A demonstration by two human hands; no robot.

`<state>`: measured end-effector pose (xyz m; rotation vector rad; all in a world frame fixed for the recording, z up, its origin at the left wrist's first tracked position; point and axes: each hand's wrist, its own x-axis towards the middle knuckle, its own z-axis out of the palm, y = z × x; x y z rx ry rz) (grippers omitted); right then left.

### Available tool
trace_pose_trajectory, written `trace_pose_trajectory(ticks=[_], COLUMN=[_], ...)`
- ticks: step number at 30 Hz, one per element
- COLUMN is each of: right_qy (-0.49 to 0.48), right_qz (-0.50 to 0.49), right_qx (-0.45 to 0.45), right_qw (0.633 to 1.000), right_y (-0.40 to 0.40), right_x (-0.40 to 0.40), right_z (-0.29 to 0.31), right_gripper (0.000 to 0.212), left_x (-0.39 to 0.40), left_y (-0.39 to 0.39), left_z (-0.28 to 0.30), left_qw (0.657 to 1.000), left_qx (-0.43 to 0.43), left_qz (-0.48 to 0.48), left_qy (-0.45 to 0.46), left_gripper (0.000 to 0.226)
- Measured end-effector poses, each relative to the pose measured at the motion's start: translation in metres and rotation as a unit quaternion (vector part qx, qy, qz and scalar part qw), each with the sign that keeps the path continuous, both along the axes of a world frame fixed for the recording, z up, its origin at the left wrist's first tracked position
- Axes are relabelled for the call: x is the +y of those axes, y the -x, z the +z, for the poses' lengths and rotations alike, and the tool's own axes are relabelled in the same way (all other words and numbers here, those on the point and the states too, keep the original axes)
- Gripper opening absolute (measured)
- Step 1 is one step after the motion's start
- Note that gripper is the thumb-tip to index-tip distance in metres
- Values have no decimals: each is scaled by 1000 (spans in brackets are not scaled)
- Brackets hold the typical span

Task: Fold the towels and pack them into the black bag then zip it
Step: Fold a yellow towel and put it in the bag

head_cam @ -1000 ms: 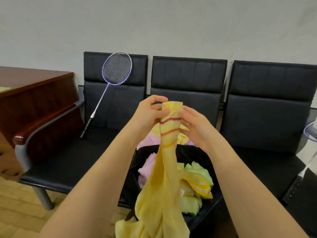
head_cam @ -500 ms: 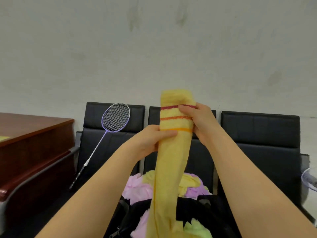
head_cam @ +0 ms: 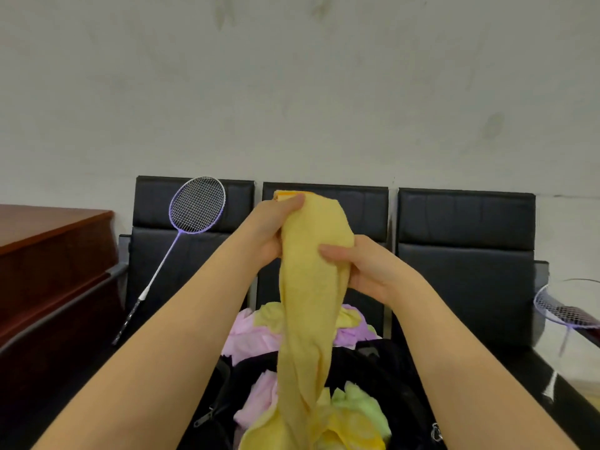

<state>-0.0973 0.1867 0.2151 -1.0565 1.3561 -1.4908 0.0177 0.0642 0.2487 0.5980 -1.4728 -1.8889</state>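
Leftmost, a brown wooden table [head_cam: 48,235] stands beside a row of black chairs [head_cam: 464,254] against a pale wall. One purple badminton racket [head_cam: 194,209] leans on the left chair. At centre, the person's left hand [head_cam: 269,228] pinches the top edge of a yellow towel [head_cam: 311,287], thumb curled over it. The right hand [head_cam: 367,271] grips the towel lower down, fingers [head_cam: 334,251] wrapped round its side. Bunched lengthwise, the towel hangs down into an open black bag [head_cam: 399,384] holding pink and green towels [head_cam: 360,407]. More towels [head_cam: 250,332] are piled behind the bag. A second racket [head_cam: 565,306] shows at far right.
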Motion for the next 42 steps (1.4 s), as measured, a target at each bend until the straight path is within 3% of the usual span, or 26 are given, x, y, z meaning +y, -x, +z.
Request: trace_pose_trajectory(ticks=[4,7,9,12,15,19,22,24,26,28,32,35,37,39,42], right_qy=[50,38,45,79,29,6,64,90,110,102,-23,-19,-3,0,-5], right_qz=[-70,-115,-134,-129,-102,-51,-71,-86,-106,-113,-55,-57,-113,-165,-186], right_qx=[-17,-21,-58,-118,-31,60,14,-38,-94,-123,-18,55,44,55,79], right_qw=[996,992,988,981,994,997,995,991,984,981,998,997,993,985,979], right_y=[-1,-2,0,11,19,25,26,24,23,21,23,25,25,24,18], right_x=[-7,-12,-13,-6,6,18,19,16,14,15,29,39,42,41,38], right_z=[12,24,33,42,40,29,32,34,32,26,3,-11,-18,-22,-32], right_gripper=[34,40,41,46,49,32,28,24,21,25,62,59,78,89,75], left_x=[7,12,12,11,12,20,22,22,21,20,24,32,37,46,64], left_y=[-7,-10,-9,-2,6,13,9,3,-1,-2,9,17,16,8,-9], left_z=[-23,-35,-37,-28,-13,-1,-5,-14,-22,-25,-30,-41,-49,-59,-77], left_qw=[995,981,977,990,996,996,992,978,971,981,993,992,990,982,967], left_qx=[-49,-101,-134,-69,8,3,-32,-100,-117,-78,-18,-63,-108,-157,-177], left_qz=[-84,-140,-118,-62,-62,-35,-54,-99,-115,-81,-61,-33,-28,-63,-139], left_qy=[32,85,120,107,66,81,108,152,171,155,101,103,89,88,121], left_gripper=[83,70,60,44,38,37,67,87,75,61,77,100,107,95,68])
